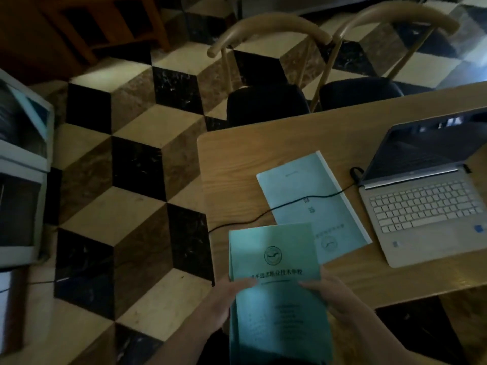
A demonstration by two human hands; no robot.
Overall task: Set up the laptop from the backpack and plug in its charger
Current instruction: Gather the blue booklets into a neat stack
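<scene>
1. The laptop (427,191) sits open on the wooden table (263,148), at its right side, with the dark screen tilted back and the pale keyboard facing the person.
2. A black charger cable (276,206) is plugged in at the laptop's left rear corner – it runs left across the table, over a pale blue booklet (303,185), and drops off the table's left edge toward the floor.
3. That pale blue booklet lies flat on the table just beside the laptop, on its left.
4. A green booklet (276,299) is held up over the near edge of the table; its top corner overlaps the pale blue one.
5. The left hand (224,299) grips the green booklet's left edge, thumb on the cover.
6. The right hand (332,293) holds its right edge – thumb on top, other fingers hidden underneath.
7. Two chairs (268,101) with curved backs stand at the far side of the table on a checkered floor (131,180).
</scene>
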